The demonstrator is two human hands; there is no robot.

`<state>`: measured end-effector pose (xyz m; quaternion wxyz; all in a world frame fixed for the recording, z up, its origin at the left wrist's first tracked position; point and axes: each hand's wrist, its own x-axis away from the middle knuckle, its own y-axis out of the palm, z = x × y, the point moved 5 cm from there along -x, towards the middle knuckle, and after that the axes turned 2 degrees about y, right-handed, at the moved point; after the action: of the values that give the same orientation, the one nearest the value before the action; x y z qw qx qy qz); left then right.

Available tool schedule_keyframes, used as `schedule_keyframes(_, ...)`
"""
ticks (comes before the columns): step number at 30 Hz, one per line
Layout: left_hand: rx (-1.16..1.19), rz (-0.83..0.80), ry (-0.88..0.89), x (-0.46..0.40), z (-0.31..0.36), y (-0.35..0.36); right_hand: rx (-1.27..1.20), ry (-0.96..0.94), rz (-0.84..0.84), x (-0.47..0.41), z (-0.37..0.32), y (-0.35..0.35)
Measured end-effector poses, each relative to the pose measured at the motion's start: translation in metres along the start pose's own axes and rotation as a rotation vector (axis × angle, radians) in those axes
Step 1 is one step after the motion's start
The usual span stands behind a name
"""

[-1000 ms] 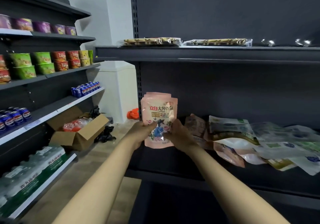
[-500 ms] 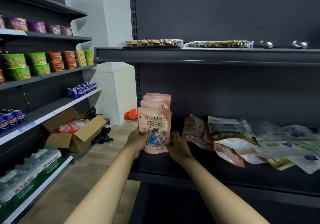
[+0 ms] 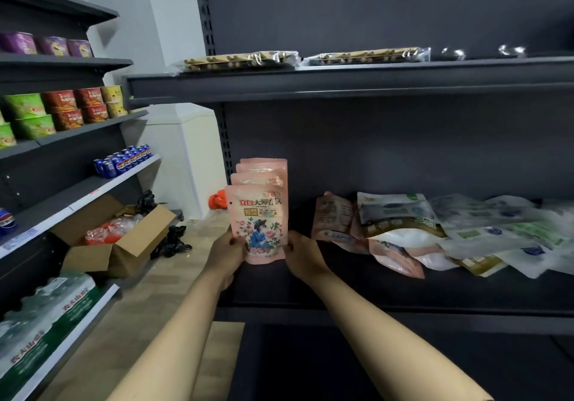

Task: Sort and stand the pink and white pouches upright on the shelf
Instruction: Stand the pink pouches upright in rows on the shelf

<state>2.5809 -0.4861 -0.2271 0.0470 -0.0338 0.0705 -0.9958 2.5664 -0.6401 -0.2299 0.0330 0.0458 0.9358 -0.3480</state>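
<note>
A pink pouch [image 3: 257,214] with a floral picture stands upright at the left end of the dark shelf [image 3: 372,289]. My left hand [image 3: 228,251] grips its lower left edge and my right hand [image 3: 299,253] holds its lower right edge. Behind it stands a row of more pink pouches [image 3: 264,169], only their tops showing. To the right lies a loose heap of pouches: pink ones [image 3: 334,220] and white ones [image 3: 484,226], flat and overlapping.
An upper shelf [image 3: 341,80] carries flat clear packets. On the left stands another rack with cup noodles [image 3: 59,108], blue cans [image 3: 124,160] and bottled water packs [image 3: 40,316]. An open cardboard box [image 3: 115,242] sits on the wooden floor.
The pink pouch came down from mid-air onto the shelf in front of the standing row. Both hands stay on its lower edges.
</note>
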Motion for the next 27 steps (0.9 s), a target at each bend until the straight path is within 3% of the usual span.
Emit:
schedule_keyframes(7, -0.033, 0.051, 0.005, -0.007, 0.003, 0.0, 0.084, 0.016, -0.08, -0.001, -0.008, -0.013)
schedule_keyframes(11, -0.165, 0.41, 0.116, 0.013, 0.046, -0.015, 0.187, -0.044, -0.005, -0.002, -0.013, -0.041)
schedule_keyframes(14, -0.054, 0.553, 0.288, 0.022, 0.079, -0.021, 0.298, -0.07, 0.047, -0.009, -0.009, -0.061)
schedule_keyframes(20, -0.063, 0.554, 0.579, 0.04, 0.122, 0.0, 0.532, -0.033, 0.027, -0.01, 0.028, -0.07)
schedule_keyframes(24, -0.127, 0.53, 0.626, 0.046, 0.13, 0.014, 0.575, -0.07, 0.024, -0.003, 0.042, -0.072)
schedule_keyframes(27, -0.135, 0.528, 0.618, 0.048, 0.132, 0.015, 0.455, -0.029, 0.034, -0.004, 0.04, -0.077)
